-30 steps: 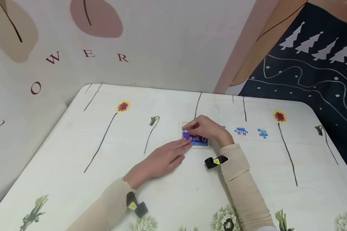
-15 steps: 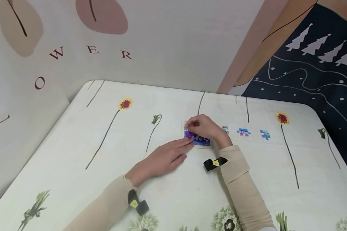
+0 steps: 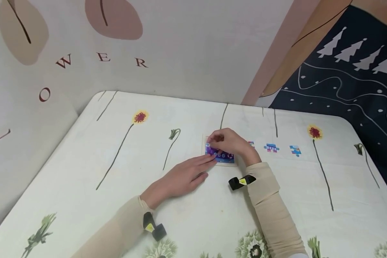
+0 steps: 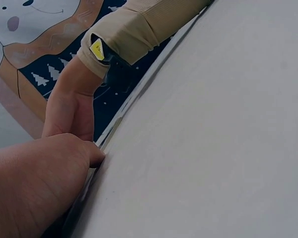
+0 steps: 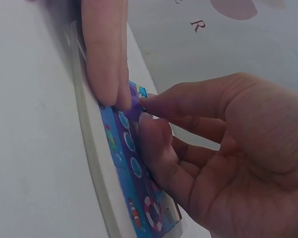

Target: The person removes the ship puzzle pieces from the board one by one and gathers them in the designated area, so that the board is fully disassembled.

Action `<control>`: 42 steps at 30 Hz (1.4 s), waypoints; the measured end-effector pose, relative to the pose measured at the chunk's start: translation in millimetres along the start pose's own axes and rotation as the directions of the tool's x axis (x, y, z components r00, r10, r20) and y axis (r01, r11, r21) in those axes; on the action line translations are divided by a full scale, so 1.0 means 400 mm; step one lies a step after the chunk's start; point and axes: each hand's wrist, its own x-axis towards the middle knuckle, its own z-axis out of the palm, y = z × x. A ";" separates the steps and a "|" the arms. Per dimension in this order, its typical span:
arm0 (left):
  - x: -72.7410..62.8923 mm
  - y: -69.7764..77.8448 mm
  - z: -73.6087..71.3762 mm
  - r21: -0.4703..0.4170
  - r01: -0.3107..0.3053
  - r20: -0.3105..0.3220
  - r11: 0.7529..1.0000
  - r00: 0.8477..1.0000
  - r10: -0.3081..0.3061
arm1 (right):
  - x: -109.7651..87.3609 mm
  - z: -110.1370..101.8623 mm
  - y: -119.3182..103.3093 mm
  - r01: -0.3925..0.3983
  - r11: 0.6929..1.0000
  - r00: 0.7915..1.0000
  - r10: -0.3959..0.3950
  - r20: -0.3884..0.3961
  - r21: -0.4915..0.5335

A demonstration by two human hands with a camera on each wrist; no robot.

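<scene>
A small jigsaw puzzle in a pale tray lies on the table, its picture blue and purple with portholes and a lifebuoy. My left hand reaches in from the left, its straight fingertips resting on the puzzle's near-left part. Over the puzzle's upper part, my right hand pinches a purple puzzle piece between thumb and index finger, down at the picture's surface. The right wrist view shows the left fingers right beside that pinch. The right hand covers much of the puzzle's top in the head view.
Right of the puzzle, loose pieces lie in a row: one partly hidden piece, a blue and pink piece and a blue piece. A flower-print cloth covers the table, which meets a printed wall behind.
The head view has shifted slightly. My right index finger has bent more over the puzzle's upper left, while the left hand stays in place.
</scene>
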 end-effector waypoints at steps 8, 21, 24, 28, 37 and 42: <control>0.000 0.001 0.002 0.004 0.003 0.003 1.000 1.000 -0.003 | -0.003 -0.006 -0.002 -0.047 0.999 0.999 0.047 0.009 0.021; -0.002 0.003 0.002 0.000 0.004 0.006 1.000 1.000 -0.004 | -0.010 -0.007 -0.002 -0.005 1.000 1.000 0.005 0.020 0.007; -0.001 0.004 0.001 -0.003 0.001 0.000 1.000 1.000 -0.001 | -0.010 -0.011 -0.003 -0.005 1.000 1.000 0.004 0.028 0.007; 0.001 0.005 -0.002 -0.002 0.000 -0.005 1.000 1.000 0.000 | -0.011 -0.015 -0.001 0.003 1.000 1.000 -0.003 0.030 -0.002; 0.001 0.005 -0.002 -0.008 0.004 -0.002 1.000 1.000 -0.004 | -0.010 -0.019 0.005 0.029 0.999 0.999 -0.030 0.035 0.014; 0.001 0.007 -0.004 -0.010 0.013 -0.001 1.000 1.000 -0.013 | -0.011 -0.021 0.005 0.033 0.999 0.999 -0.033 0.026 0.012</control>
